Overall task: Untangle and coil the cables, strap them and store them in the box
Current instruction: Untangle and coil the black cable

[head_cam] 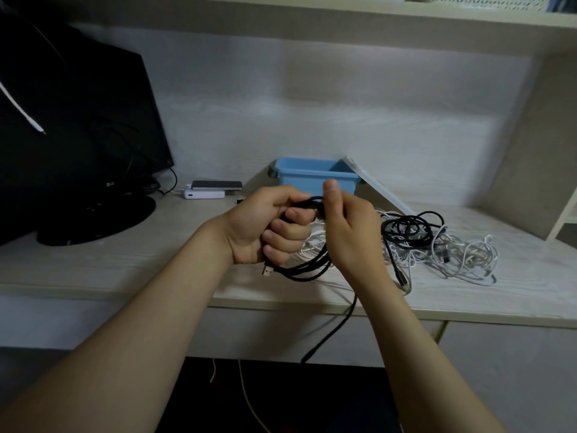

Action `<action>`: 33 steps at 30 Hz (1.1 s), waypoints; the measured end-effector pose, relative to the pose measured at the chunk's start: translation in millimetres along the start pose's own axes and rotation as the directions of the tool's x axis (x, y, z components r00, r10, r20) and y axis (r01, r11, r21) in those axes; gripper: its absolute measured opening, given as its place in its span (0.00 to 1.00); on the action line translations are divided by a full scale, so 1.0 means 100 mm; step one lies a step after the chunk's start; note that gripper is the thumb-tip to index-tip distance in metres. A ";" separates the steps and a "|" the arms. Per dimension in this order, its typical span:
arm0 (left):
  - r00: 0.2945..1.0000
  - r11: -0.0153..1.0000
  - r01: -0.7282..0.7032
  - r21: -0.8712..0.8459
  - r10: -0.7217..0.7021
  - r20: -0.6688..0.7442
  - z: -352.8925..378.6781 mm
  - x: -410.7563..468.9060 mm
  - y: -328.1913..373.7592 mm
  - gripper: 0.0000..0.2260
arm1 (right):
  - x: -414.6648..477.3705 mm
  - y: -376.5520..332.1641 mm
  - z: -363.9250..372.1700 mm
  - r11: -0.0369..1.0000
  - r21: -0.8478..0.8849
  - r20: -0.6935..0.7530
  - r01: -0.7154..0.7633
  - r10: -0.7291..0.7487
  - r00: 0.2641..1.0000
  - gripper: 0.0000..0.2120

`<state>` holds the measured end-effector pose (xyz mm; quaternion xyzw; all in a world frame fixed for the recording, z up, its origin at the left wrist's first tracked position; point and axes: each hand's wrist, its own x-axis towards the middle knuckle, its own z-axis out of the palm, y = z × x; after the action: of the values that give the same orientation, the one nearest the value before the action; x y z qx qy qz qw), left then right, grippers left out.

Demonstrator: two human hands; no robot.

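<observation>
Black cable: the thin black rubber-sheathed cable [307, 270] is gathered into a few loose loops above the near edge of the pale wood-grain desk [125, 260], between the two hands; its free tail [331, 335] hangs off the desk edge toward the floor
How it will handle: light and limp, I'd judge, with some spring in the loops, so they would likely slacken if let go; the sheath looks smooth and may slide through a loose hold
Where to take hold: best at the top of the loops where the strands bunch, not by the small plug sticking out at the bottom
Left hand: the left hand [265, 226] is wrapped in a fist round the bunched loops, fingers curled tight
Right hand: the right hand [346, 226] is just beside it at the top of the loops, thumb raised, fingers curled in on the strand; most of its fingertips are hidden
Remaining tangle: a heap of white and black cords [437, 245] lies to the right on the desk
Box: the open blue plastic box [312, 175] sits just beyond the hands, its white lid [381, 189] leaning on its right side
</observation>
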<state>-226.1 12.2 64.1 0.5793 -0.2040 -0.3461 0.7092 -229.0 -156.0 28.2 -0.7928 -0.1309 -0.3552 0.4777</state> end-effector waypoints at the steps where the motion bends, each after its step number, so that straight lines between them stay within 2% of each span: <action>1: 0.999 0.999 -0.016 -0.041 0.018 0.047 0.00 0.00 0.01 0.17 | 0.00 0.00 0.00 0.990 0.109 0.030 -0.095 0.092 0.995 0.32; 3: 0.993 0.993 -0.056 -0.102 0.066 0.097 0.01 -0.01 0.03 0.17 | -0.02 -0.01 0.01 0.873 0.334 0.149 -0.355 0.323 0.935 0.33; 5: 0.988 0.980 -0.110 -0.166 0.126 0.089 0.00 -0.02 0.05 0.16 | -0.07 -0.01 0.00 0.701 0.437 0.336 -0.563 0.454 0.825 0.32; 7: 0.982 0.963 -0.162 -0.214 0.178 0.059 0.03 -0.02 0.09 0.16 | -0.15 0.00 0.00 0.626 0.393 0.463 -0.673 0.498 0.733 0.29; 9: 0.971 0.958 -0.239 -0.161 0.239 -0.019 0.09 -0.02 0.11 0.14 | -0.21 -0.03 0.00 0.583 0.316 0.520 -0.749 0.554 0.651 0.21; 10: 0.961 0.952 -0.275 -0.135 0.268 -0.069 0.12 -0.02 0.12 0.15 | -0.24 -0.07 0.01 0.573 0.279 0.529 -0.771 0.579 0.621 0.17; 12: 0.939 0.934 -0.330 -0.137 0.309 -0.152 0.18 0.00 0.14 0.18 | -0.28 -0.11 0.02 0.608 0.199 0.518 -0.768 0.600 0.609 0.13; 14: 0.927 0.934 -0.337 -0.119 0.307 -0.214 0.17 0.04 0.14 0.21 | -0.30 -0.13 0.04 0.670 0.121 0.519 -0.733 0.586 0.622 0.11; 17: 0.908 0.962 -0.271 0.043 0.270 -0.321 0.12 0.11 0.11 0.20 | -0.30 -0.18 0.01 0.776 -0.011 0.603 -0.630 0.508 0.615 0.08; 19: 0.855 0.956 -0.216 0.196 0.283 -0.435 0.07 0.16 0.08 0.19 | -0.28 -0.23 -0.06 0.840 -0.059 0.676 -0.540 0.432 0.597 0.08; 21: 0.805 0.927 -0.166 0.336 0.324 -0.497 0.02 0.19 0.04 0.18 | -0.25 -0.27 -0.13 0.914 -0.073 0.689 -0.398 0.335 0.643 0.06; 23: 0.791 0.898 -0.129 0.420 0.349 -0.503 -0.01 0.20 0.00 0.15 | -0.22 -0.29 -0.15 0.969 -0.054 0.611 -0.243 0.224 0.759 0.09; 26: 0.800 0.913 -0.108 0.394 0.315 -0.511 -0.01 0.19 -0.05 0.17 | -0.14 -0.25 -0.14 0.997 -0.053 0.351 -0.056 0.071 0.934 0.09; 29: 0.858 0.934 -0.101 0.344 0.257 -0.445 0.07 0.16 -0.08 0.20 | -0.08 -0.20 -0.10 0.993 -0.091 0.221 0.073 -0.051 0.974 0.03; 31: 0.897 0.940 -0.063 0.335 0.200 -0.394 0.07 0.14 -0.07 0.20 | -0.07 -0.14 -0.06 0.971 -0.150 0.192 0.185 -0.155 0.969 0.04; 33: 0.934 0.957 -0.025 0.288 0.124 -0.334 0.04 0.14 -0.05 0.21 | -0.08 -0.05 -0.01 0.958 -0.173 0.145 0.230 -0.206 0.968 0.07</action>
<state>-221.1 -1.1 59.0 0.7172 -0.1437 -0.1784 0.6581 -238.2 -152.8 26.3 -0.8359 -0.2132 -0.3660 0.3491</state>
